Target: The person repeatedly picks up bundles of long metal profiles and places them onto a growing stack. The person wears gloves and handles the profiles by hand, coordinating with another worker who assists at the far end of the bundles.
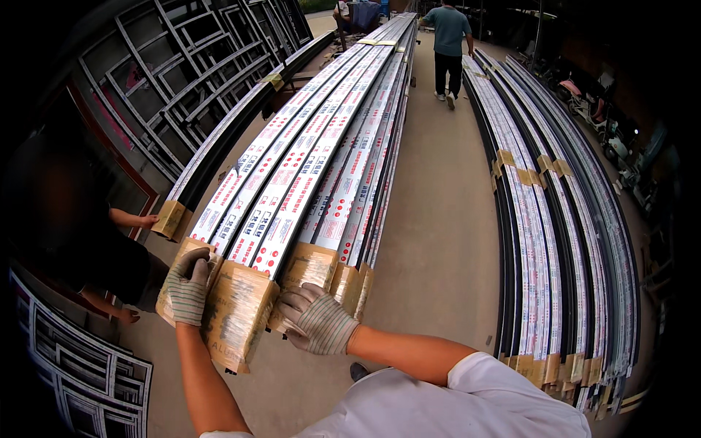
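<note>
Gloves of striped knit cover both hands at the near end of a long bundle of wrapped metal profiles (307, 175), which runs away from the person across the concrete floor (438, 219) toward the far end of the yard. The left hand (186, 288) rests on the leftmost cardboard end cap (237, 314), its fingers (196, 261) curled over the cap's top left corner and closed on that edge. The right hand (318, 321) lies on the neighbouring taped end (307, 266), its fingers (303, 296) spread and bent loosely over the brown wrapping, pressing rather than clamping; whether they grip underneath cannot be told. The bundle's ends thus sit directly under and between the two hands, with the printed white-and-red film stretching away beyond the fingertips.

Left of the bundle lies a dark profile (226, 139) with its own brown cap, and beside it another person's hand (148, 219) reaches in from the left edge. Grey window frames (182, 66) lean against the wall behind. To the right, well apart across the floor, a second stack of profiles (555, 241) curves along. A person in a teal shirt (447, 44) stands at the far end.
</note>
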A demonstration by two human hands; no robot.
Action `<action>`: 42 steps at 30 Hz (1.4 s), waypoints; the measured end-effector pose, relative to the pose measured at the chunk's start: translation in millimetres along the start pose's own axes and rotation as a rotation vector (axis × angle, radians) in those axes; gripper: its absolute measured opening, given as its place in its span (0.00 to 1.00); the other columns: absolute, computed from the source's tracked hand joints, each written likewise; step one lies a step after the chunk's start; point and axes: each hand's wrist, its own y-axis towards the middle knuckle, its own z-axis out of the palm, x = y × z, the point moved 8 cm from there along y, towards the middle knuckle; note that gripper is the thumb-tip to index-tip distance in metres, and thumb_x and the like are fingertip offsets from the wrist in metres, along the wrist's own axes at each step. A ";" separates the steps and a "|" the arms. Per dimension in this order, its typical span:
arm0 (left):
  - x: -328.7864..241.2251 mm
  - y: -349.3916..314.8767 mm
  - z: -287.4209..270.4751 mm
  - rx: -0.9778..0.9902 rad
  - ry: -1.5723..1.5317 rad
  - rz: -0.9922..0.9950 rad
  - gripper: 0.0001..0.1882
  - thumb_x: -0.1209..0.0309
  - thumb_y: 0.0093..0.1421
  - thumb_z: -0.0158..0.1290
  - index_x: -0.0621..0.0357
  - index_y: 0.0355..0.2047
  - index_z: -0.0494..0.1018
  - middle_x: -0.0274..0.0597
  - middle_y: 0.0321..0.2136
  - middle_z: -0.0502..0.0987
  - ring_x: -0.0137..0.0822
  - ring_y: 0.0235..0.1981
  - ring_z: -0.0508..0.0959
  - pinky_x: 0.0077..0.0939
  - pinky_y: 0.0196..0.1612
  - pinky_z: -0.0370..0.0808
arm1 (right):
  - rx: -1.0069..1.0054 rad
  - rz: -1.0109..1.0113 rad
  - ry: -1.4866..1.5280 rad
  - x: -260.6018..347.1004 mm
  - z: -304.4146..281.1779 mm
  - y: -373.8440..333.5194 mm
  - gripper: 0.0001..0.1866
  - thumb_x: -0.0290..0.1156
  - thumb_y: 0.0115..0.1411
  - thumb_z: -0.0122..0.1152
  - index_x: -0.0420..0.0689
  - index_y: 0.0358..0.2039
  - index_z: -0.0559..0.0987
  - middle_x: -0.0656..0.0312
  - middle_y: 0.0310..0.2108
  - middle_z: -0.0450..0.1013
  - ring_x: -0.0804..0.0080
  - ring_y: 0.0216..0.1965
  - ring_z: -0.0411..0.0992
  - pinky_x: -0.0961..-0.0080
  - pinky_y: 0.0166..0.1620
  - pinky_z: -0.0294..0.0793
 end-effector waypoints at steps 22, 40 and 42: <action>155.8 -164.8 -34.5 -0.458 -1.006 -0.395 0.39 0.41 0.65 0.46 0.58 0.65 0.61 0.46 0.60 0.69 0.44 0.56 0.72 0.37 0.57 0.72 | -0.041 0.008 -0.084 -2.7 14.7 7.9 0.30 0.34 0.41 0.66 0.41 0.49 0.75 0.53 0.50 0.70 0.55 0.55 0.67 0.54 0.59 0.63; 171.3 -121.1 -50.5 0.195 -1.032 -0.552 0.39 0.48 0.62 0.49 0.58 0.67 0.58 0.48 0.63 0.66 0.51 0.61 0.68 0.53 0.61 0.67 | 0.501 0.805 0.834 42.3 103.0 -9.6 0.29 0.54 0.65 0.54 0.37 0.48 0.75 0.54 0.39 0.77 0.62 0.36 0.77 0.69 0.42 0.78; 168.8 -118.6 -43.0 0.167 -1.053 -0.574 0.40 0.46 0.62 0.48 0.58 0.68 0.58 0.49 0.63 0.65 0.51 0.61 0.67 0.53 0.61 0.66 | 0.424 1.006 1.083 45.1 120.9 -22.1 0.37 0.61 0.63 0.53 0.39 0.55 0.71 0.54 0.46 0.74 0.63 0.44 0.75 0.68 0.48 0.77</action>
